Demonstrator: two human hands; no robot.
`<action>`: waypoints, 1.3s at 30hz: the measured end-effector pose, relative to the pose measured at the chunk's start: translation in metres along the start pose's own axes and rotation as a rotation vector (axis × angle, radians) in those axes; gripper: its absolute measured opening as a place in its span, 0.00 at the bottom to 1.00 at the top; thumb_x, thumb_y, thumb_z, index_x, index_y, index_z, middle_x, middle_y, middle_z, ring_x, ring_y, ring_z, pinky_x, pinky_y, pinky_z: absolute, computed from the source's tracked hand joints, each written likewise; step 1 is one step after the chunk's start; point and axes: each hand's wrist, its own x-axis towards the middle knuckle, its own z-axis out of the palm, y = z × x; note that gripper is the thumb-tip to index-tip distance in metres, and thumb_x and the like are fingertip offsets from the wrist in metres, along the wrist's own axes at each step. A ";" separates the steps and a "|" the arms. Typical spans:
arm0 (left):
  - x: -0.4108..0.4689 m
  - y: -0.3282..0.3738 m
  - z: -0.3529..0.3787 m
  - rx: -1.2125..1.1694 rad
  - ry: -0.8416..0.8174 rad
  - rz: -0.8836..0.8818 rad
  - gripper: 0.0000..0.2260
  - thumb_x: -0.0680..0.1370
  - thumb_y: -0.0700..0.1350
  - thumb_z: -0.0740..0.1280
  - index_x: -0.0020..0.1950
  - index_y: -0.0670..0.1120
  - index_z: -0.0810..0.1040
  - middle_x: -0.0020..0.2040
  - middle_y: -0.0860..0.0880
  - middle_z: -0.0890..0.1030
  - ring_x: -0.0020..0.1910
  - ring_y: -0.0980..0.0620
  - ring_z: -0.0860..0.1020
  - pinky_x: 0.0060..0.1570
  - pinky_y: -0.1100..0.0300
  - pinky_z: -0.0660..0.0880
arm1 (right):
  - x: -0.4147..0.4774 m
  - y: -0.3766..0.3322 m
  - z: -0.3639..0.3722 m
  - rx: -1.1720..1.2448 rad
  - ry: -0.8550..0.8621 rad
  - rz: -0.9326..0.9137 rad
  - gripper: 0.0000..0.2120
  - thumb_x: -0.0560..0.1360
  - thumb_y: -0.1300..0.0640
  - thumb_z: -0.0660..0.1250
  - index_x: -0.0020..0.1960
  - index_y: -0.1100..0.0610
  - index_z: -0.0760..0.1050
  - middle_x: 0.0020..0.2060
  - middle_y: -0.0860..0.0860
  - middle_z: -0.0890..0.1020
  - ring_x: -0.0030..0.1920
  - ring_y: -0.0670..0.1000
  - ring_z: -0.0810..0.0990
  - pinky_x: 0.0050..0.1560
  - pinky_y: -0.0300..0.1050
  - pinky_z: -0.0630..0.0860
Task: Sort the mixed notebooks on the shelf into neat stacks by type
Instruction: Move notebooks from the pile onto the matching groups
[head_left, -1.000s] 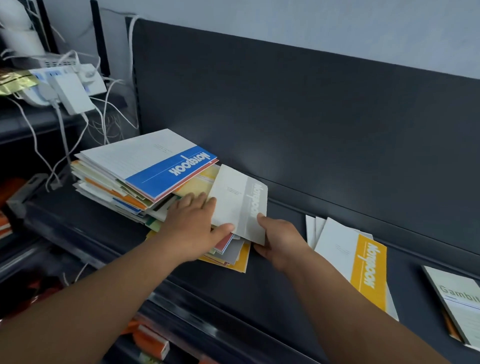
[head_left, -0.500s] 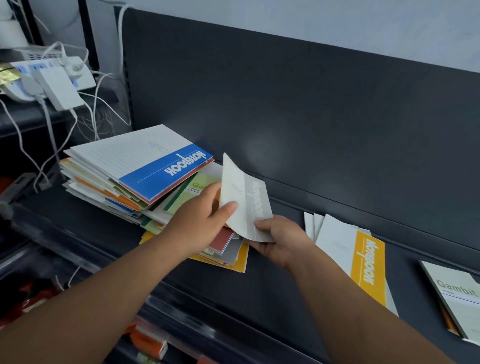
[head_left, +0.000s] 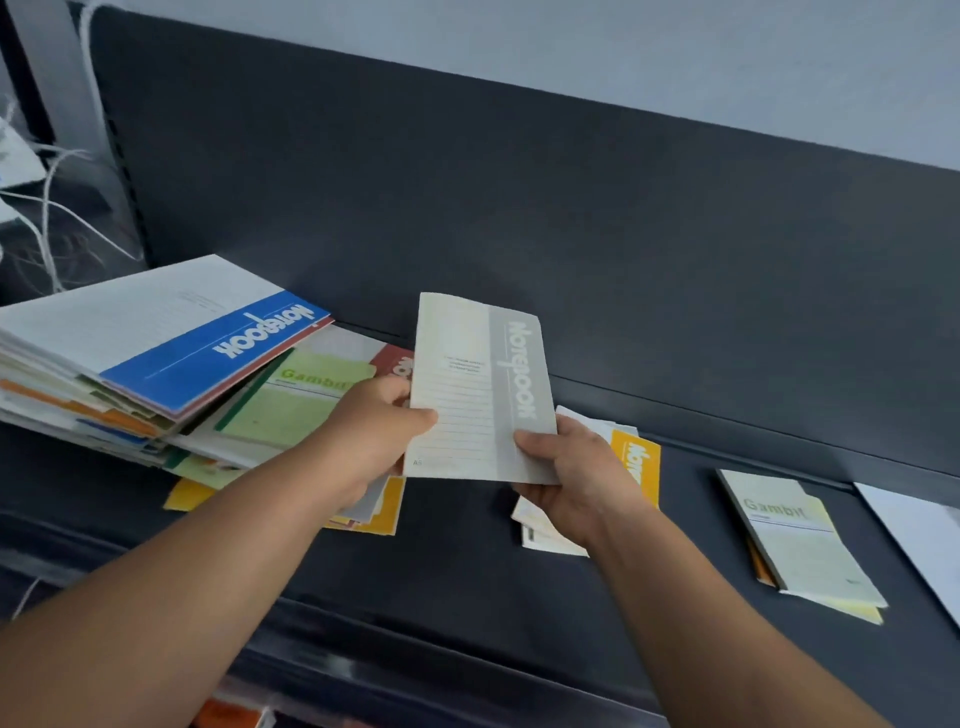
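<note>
Both my forearms reach in from the bottom edge, over the front lip of the dark shelf (head_left: 457, 561). My left hand (head_left: 374, 441) and my right hand (head_left: 576, 478) hold the grey-banded notebook (head_left: 478, 389) between them, lifted clear of the shelf with its cover turned towards me. The left hand pinches its left edge, thumb on the front. The right hand grips the lower right corner, thumb lying on the grey band. The fingers of both hands are behind the cover and I cannot see them. The small print on the cover is too blurred to read.

Under my right wrist lies a small stack topped by a yellow-banded notebook (head_left: 636, 462), mostly covered by the hand. Well to the right a pale green Gambit notebook (head_left: 795, 535) lies flat on others, and beside it a white sheet (head_left: 919, 535) is cut off by the frame edge.

Left of my left hand the mixed pile leans, topped by a blue-banded notebook (head_left: 171, 338), with a green Gambit cover (head_left: 301, 400) poking out lower down. The rest show only as edges. Behind everything rises the dark back panel (head_left: 519, 208), with white cables (head_left: 47, 218) at the far left.
</note>
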 end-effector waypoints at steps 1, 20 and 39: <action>0.000 0.001 0.007 0.006 0.005 0.013 0.09 0.79 0.38 0.65 0.48 0.53 0.78 0.50 0.51 0.84 0.49 0.49 0.82 0.51 0.49 0.80 | -0.004 -0.002 -0.008 0.028 -0.001 0.001 0.12 0.76 0.68 0.65 0.56 0.58 0.78 0.45 0.52 0.86 0.46 0.52 0.84 0.42 0.46 0.81; -0.002 0.006 0.135 0.236 -0.005 0.064 0.08 0.80 0.37 0.59 0.52 0.49 0.73 0.42 0.54 0.75 0.40 0.56 0.74 0.32 0.61 0.71 | -0.061 -0.041 -0.212 -0.256 0.598 -0.178 0.09 0.79 0.63 0.60 0.55 0.55 0.76 0.47 0.52 0.80 0.45 0.53 0.79 0.50 0.53 0.79; -0.013 -0.020 0.139 1.147 0.171 0.358 0.19 0.78 0.48 0.64 0.68 0.46 0.69 0.64 0.46 0.73 0.63 0.46 0.72 0.59 0.53 0.70 | -0.058 -0.023 -0.250 -1.295 0.794 -0.248 0.19 0.77 0.56 0.65 0.68 0.56 0.71 0.67 0.56 0.71 0.66 0.60 0.67 0.64 0.56 0.67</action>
